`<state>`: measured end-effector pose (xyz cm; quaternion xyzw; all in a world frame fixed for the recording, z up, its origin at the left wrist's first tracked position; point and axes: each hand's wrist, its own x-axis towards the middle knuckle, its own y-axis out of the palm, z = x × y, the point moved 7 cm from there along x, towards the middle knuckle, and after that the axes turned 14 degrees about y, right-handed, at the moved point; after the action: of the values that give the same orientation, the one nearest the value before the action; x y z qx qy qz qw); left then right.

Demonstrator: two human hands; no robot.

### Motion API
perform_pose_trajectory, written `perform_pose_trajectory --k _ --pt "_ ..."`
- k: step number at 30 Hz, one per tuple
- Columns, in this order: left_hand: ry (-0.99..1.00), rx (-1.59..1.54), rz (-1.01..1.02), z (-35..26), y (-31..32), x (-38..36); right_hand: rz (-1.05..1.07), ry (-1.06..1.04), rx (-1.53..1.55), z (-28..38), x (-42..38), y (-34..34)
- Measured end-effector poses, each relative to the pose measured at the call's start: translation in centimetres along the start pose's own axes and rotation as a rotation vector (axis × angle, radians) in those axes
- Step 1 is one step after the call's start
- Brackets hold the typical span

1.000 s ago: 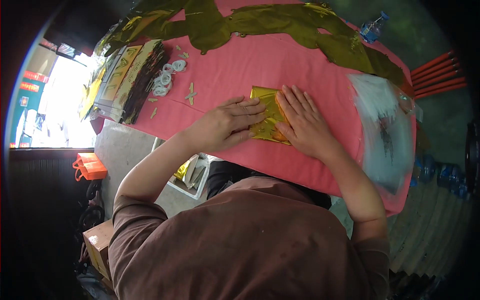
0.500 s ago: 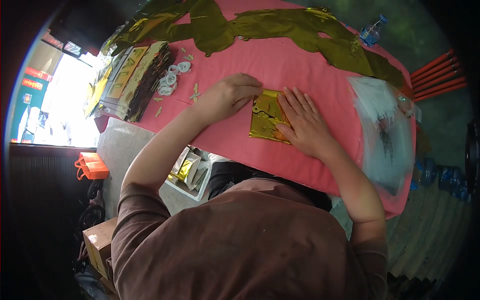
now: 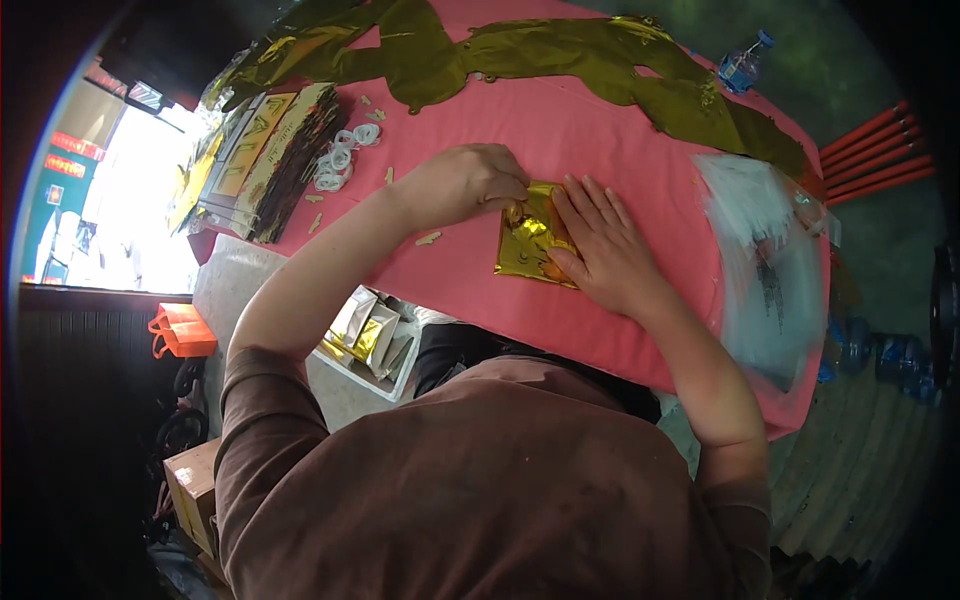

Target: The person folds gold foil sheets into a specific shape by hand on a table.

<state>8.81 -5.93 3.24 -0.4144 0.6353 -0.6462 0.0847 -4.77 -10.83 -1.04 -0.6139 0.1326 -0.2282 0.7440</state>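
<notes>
A folded gold foil packet (image 3: 516, 262), flat and roughly square, lies on the pink-covered table near its front edge. Shiny creases and a dark curved mark show on its face. My left hand (image 3: 462, 187) is closed, its fingertips pinched at the packet's upper left side; what sits between them is hidden. My right hand (image 3: 608, 240) rests flat on the packet's right side, fingers stretched out and pointing away from me. Small pale tabs (image 3: 429, 238) lie left of the packet, one of them just below my left wrist.
Large gold foil sheets (image 3: 560, 48) stretch along the table's (image 3: 640, 345) far edge. Stacked printed packets (image 3: 285, 160) and white rings (image 3: 335, 168) are at left, clear plastic bags (image 3: 765, 270) at right. A bottle (image 3: 742, 65) stands far right. Below is a white bin (image 3: 385, 388) of foil packets.
My left hand has shifted slightly, its fingers curling more over the packet's upper left side. The foil there has bent and catches more light. My right hand stays pressed flat.
</notes>
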Motion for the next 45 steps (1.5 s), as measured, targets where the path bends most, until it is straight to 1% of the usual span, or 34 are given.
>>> perform_pose_trajectory --k 2,5,9,11,15,17,21,27,29,30,32,33,35,36,38,45 --pt "-0.033 -0.003 0.045 0.2 -0.1 0.4 -0.002 0.0 0.003 0.0 -0.1 0.0" --pt "-0.076 0.02 0.05 0.2 -0.4 0.7 -0.002 -0.001 -0.007 0.0 0.0 0.0" --pt "-0.066 0.046 0.018 0.0 -0.1 0.7 -0.011 0.0 0.01 0.0 0.0 0.0" --pt "-0.036 0.064 -0.02 -0.3 -0.1 0.8 -0.007 0.002 0.005 0.0 0.0 0.0" --pt "0.022 0.119 -0.011 -0.5 0.1 0.5 -0.007 0.004 0.001 0.0 0.0 0.0" --pt "0.137 0.24 0.034 -1.6 0.2 0.6 -0.002 0.011 0.001 0.0 0.0 0.0" --pt "0.181 0.232 0.022 -2.3 0.5 0.0 -0.018 0.008 -0.005 0.0 -0.1 0.0" --pt "0.072 0.12 0.076 -1.7 1.1 -1.5 -0.033 -0.006 -0.006 -0.1 -0.1 0.1" --pt "-0.011 -0.016 0.011 -1.4 0.9 -2.0 -0.03 -0.002 -0.008 -0.1 -0.1 0.1" --pt "-0.009 -0.019 0.012 -1.7 0.9 -2.1 -0.034 -0.002 -0.008 -0.1 -0.1 0.2" --pt "-0.213 -0.171 -0.037 -1.2 0.8 -2.5 -0.035 0.0 -0.006 -0.1 -0.1 0.1" --pt "-0.214 -0.173 -0.036 -1.5 0.6 -2.4 -0.03 0.002 -0.008 -0.1 -0.1 0.1" --pt "-0.36 -0.192 0.026 -1.1 0.8 -2.8 -0.024 0.002 -0.01 -0.1 -0.1 0.2" --pt "-0.361 -0.193 0.025 -1.0 0.9 -2.9 -0.022 0.003 -0.014 -0.1 -0.1 0.2" --pt "-0.18 -0.093 0.125 -1.9 1.3 -2.7 -0.018 0.007 -0.017 -0.1 -0.1 0.2" --pt "-0.131 -0.059 0.169 -2.2 1.5 -2.8 0.004 -0.009 -0.027 -0.1 -0.1 0.0"
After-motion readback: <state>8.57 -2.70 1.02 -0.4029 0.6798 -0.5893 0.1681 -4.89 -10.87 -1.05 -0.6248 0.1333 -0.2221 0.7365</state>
